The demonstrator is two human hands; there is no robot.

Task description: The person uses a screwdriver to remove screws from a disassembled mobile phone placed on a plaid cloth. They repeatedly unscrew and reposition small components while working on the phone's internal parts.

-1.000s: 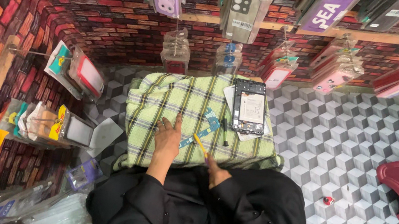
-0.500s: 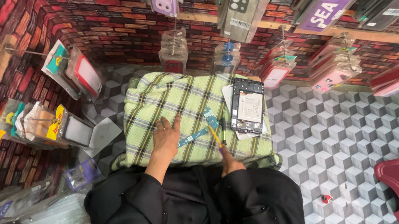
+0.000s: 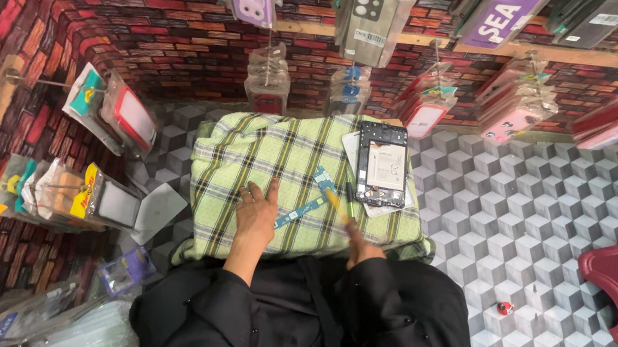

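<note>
So the worktop was covered by a green plaid cloth [image 3: 246, 165]. An opened phone [image 3: 381, 165] sat at the far right corner on white paper [image 3: 350, 149], and a thin blue flex strip [image 3: 311, 198] lay mid-right, near the front edge.

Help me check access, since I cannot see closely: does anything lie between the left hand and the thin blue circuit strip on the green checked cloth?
Nothing visible does: only bare green checked cloth separates the left hand from the thin blue circuit strip.

One head-worn camera looks steeply down onto the checked cloth [image 3: 299, 184].
</note>
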